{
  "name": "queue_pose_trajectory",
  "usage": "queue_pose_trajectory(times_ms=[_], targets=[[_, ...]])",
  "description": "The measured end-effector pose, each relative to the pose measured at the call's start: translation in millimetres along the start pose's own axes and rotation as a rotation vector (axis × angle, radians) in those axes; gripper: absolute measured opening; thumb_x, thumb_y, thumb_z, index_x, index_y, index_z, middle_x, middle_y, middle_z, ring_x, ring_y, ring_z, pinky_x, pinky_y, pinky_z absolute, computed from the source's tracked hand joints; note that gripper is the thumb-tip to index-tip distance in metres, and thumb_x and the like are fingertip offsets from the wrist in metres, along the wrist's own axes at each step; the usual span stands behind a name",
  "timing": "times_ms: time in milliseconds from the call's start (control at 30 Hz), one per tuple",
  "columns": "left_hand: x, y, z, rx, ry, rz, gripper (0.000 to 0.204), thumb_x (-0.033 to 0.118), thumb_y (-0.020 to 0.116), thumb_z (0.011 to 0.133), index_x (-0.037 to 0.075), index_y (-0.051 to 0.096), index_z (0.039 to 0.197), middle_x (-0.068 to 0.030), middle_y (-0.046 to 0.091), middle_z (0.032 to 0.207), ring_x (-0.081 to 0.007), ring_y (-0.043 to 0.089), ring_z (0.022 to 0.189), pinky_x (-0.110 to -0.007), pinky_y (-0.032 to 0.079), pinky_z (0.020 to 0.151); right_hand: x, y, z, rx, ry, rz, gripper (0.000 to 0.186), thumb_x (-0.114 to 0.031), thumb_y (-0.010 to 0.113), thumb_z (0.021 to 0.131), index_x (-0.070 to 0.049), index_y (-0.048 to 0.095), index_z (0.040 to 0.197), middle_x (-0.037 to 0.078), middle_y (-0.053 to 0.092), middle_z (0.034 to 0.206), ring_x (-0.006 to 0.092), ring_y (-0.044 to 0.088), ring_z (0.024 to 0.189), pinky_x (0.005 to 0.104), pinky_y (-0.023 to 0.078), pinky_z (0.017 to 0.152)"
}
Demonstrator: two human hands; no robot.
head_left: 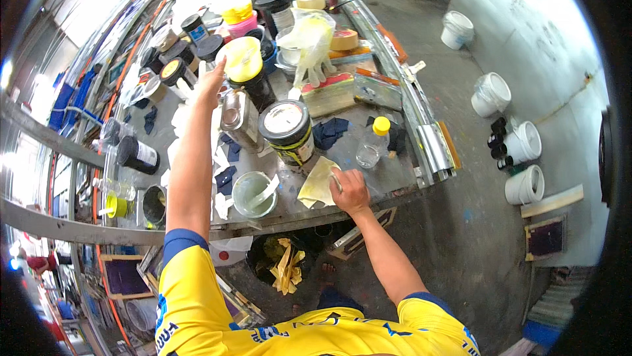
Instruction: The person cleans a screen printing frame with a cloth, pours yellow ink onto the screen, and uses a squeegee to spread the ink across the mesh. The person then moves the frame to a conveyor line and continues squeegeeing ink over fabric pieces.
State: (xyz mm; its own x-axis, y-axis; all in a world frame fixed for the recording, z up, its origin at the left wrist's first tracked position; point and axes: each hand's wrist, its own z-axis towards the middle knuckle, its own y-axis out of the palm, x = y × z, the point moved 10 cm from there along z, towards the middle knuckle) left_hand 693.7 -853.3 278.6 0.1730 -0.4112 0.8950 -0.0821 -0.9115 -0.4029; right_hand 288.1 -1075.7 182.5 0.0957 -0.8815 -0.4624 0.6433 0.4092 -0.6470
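My left hand [210, 84] reaches forward and is closed at the left edge of a round yellow lid [241, 59]. The lid sits over a black tub [257, 89]; most of my fingers are hidden. Near the table's front edge, my right hand [351, 191] is closed on the right side of a pale yellow cloth or sheet [317, 183]. Just beyond the sheet stands a lidded black tub [285, 125] with a pale, stained top. A metal can [238, 119] is between my left forearm and that tub.
Left of the sheet is a clear cup [255, 194] with a white spatula. A yellow-capped bottle [374, 143] stands to the right. Gloves [315, 46], tape rolls [310, 0] and several tubs crowd the far side. Below the edge is a bin [263, 257]; white buckets [490, 94] line the wall.
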Motion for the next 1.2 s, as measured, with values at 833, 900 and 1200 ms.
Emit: queue_pose_trajectory(times_ms=[833,900,1200], targets=[[-363.5,-287.8,-692.2,0.524,-0.364,0.116,0.044,0.033,0.054,0.100,-0.001,0.062,0.073,-0.0065,0.059,0.063,-0.0119,0.057,0.060,-0.033,0.041,0.054,-48.4,64.3,-274.0,-0.681,0.380,0.384,0.023,-0.014,0.063,0.093,-0.006,0.071,0.113,0.014,0.072,0.104,0.0216,0.070,0.092,0.0326,0.053,0.079],[-366.8,-303.9,-721.3,0.615,-0.331,0.144,0.036,0.029,0.058,0.097,-0.002,0.064,0.079,-0.0088,0.062,0.068,-0.0151,0.060,0.063,-0.034,0.045,0.057,-104.7,93.5,-300.0,-1.029,0.340,0.412,0.025,-0.016,0.063,0.092,-0.006,0.071,0.113,0.015,0.072,0.103,0.0237,0.069,0.094,0.0349,0.053,0.081],[-467.5,-270.8,-833.0,0.036,-0.448,0.249,0.031,0.031,0.062,0.092,0.006,0.071,0.108,-0.0145,0.071,0.106,-0.0301,0.069,0.098,-0.040,0.052,0.086,-249.4,183.3,-291.1,-1.083,0.165,0.640,0.035,-0.019,0.063,0.093,-0.002,0.064,0.124,0.013,0.071,0.108,0.0230,0.069,0.092,0.0347,0.053,0.080]])
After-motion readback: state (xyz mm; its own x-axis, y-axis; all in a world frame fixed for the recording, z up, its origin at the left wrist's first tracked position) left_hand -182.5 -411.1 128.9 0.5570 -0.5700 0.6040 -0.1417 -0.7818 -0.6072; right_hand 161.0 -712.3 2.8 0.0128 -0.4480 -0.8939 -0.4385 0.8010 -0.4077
